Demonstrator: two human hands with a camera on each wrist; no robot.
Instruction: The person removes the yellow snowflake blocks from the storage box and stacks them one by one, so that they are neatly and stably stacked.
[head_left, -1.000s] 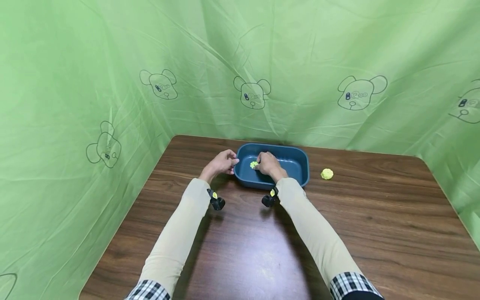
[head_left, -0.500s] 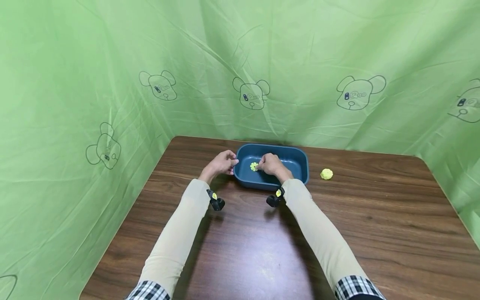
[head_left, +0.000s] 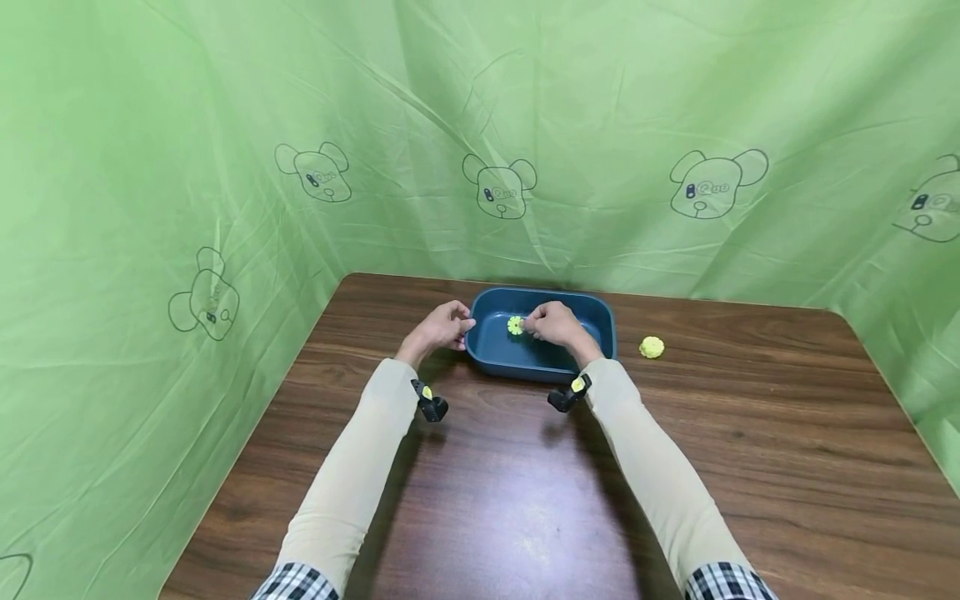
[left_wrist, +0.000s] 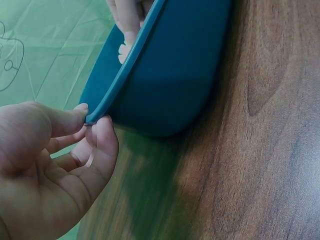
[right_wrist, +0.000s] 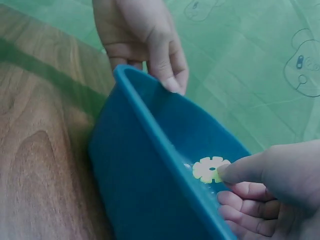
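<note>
My left hand (head_left: 441,325) pinches the rim of a dark blue plastic tub (head_left: 517,369) at its left end. The left wrist view shows that hand's thumb (left_wrist: 70,120) on top of the rim and a finger below. Inside the tub, my right hand (head_left: 557,323) holds a flat yellow notched disc (right_wrist: 207,170), a snowflake building piece with a small hole in the middle. The disc is pinched at its edge by the thumb, and its far edge points to the left.
Right of the tub, a rounded yellow lump (head_left: 652,347) with a bumpy edge sits on the wooden table (head_left: 750,433). A green curtain (head_left: 420,100) with mouse-head drawings hangs behind the table and along its left side.
My right hand has moved right within the tub, and the yellow disc has shifted slightly right and up with it. My left hand stays at the rim.
</note>
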